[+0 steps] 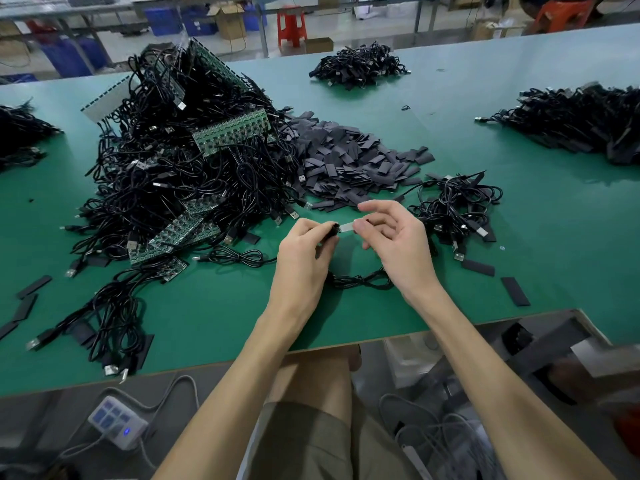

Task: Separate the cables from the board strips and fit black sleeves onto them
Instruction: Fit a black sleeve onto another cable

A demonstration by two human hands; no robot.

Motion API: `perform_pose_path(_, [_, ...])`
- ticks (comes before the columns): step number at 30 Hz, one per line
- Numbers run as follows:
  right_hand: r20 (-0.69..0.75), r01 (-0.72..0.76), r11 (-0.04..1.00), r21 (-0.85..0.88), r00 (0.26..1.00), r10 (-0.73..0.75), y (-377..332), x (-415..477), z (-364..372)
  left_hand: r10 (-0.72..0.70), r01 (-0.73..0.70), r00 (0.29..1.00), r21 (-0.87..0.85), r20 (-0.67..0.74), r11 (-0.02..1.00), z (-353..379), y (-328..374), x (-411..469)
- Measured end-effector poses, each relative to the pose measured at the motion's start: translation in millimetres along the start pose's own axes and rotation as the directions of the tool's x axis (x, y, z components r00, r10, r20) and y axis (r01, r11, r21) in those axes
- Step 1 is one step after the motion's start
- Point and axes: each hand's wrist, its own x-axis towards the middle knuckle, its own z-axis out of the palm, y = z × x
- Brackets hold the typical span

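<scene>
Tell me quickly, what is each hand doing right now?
Left hand: closed, pinching a small black piece, likely a sleeve.
Right hand: closed, pinching the far end of a pale strip.

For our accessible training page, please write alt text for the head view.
Above a green table, the left hand pinches a black sleeve and the right hand pinches the pale board tip sticking out of it. Behind lie a tangle of USB cables with green board strips and a heap of loose sleeves.

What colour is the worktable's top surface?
The flat green worktable top, seen in the head view.
</scene>
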Motion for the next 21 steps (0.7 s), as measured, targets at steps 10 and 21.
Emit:
perform_pose_path(10, [-0.041,-0.001,1.000,0.009,0.999,0.001,0.0,-1.6,-0.2,0.024,-0.025,0.999,0.048,0.025,0.999,-0.9,2.3,0.1])
perform_pose_path(21, [-0.035,0.008,1.000,-0.007,0.999,-0.008,-1.0,-2.9,0.8,0.020,-0.022,1.000,0.085,0.020,0.996,2.4,0.9,-0.6])
